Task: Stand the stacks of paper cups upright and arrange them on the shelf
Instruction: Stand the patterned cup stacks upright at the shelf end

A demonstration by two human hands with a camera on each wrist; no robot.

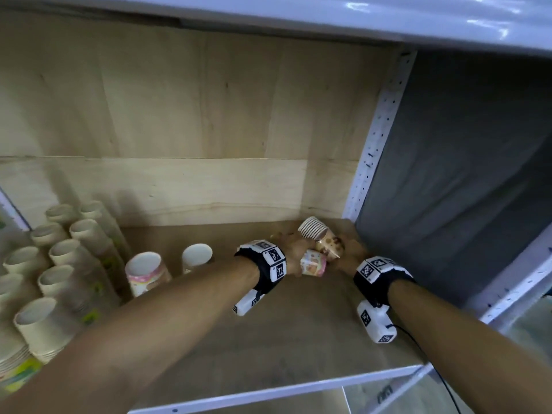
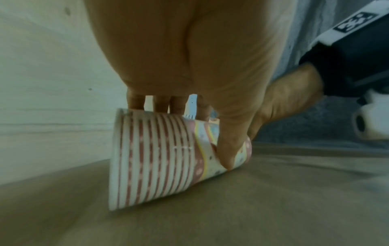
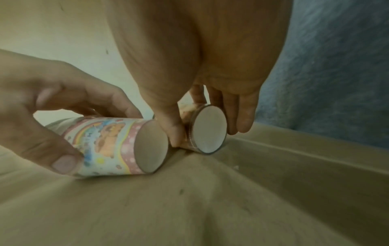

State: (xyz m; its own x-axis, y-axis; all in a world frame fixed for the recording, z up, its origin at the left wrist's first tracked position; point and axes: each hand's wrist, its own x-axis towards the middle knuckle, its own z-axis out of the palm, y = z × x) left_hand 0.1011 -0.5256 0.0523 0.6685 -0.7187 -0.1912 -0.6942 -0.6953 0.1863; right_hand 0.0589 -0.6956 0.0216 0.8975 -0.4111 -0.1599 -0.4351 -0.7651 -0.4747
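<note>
Two stacks of paper cups lie on their sides at the back right of the wooden shelf (image 1: 298,339). My left hand (image 1: 298,255) grips the pink rainbow-printed stack (image 1: 314,263), thumb on the near side and fingers over the far side (image 2: 160,158). Its base faces the right wrist camera (image 3: 109,146). My right hand (image 1: 343,249) holds the brown-printed stack (image 1: 324,239) close to its right, thumb and fingers either side of its base (image 3: 208,131). That stack's striped rims point toward the back wall. The two stacks almost touch.
An upright pink stack (image 1: 146,271) and an upright white stack (image 1: 197,257) stand mid-shelf. Several tall green-printed stacks (image 1: 59,264) crowd the left end. A perforated white post (image 1: 376,138) and grey cloth (image 1: 463,174) bound the right side. A white shelf (image 1: 328,16) hangs overhead.
</note>
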